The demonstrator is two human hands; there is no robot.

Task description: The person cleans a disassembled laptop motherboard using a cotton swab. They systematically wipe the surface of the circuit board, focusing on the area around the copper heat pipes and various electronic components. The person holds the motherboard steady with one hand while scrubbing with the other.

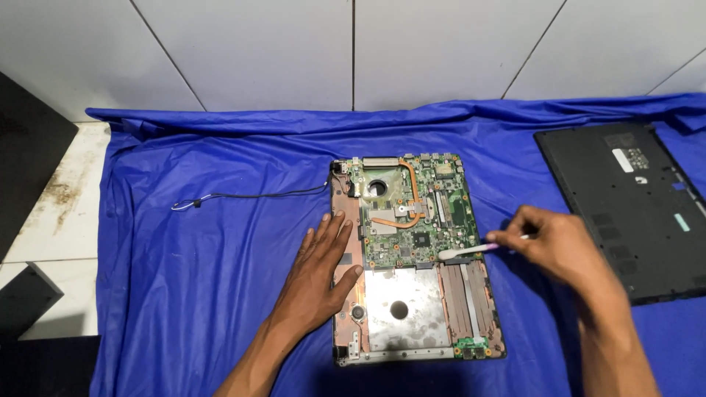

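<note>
An opened laptop base (pixel 401 316) lies on a blue cloth (pixel 220 265), its green circuit board (pixel 423 213) with a copper heat pipe exposed. My left hand (pixel 323 268) rests flat, fingers spread, on the left edge of the base. My right hand (pixel 559 246) pinches a small pink-handled brush (pixel 467 252) whose white head touches the board's lower right edge.
A black laptop bottom cover (pixel 632 206) lies on the cloth at the right. A thin black cable (pixel 243 197) trails left from the base's top corner. White tiles lie beyond the cloth; dark objects sit at the far left.
</note>
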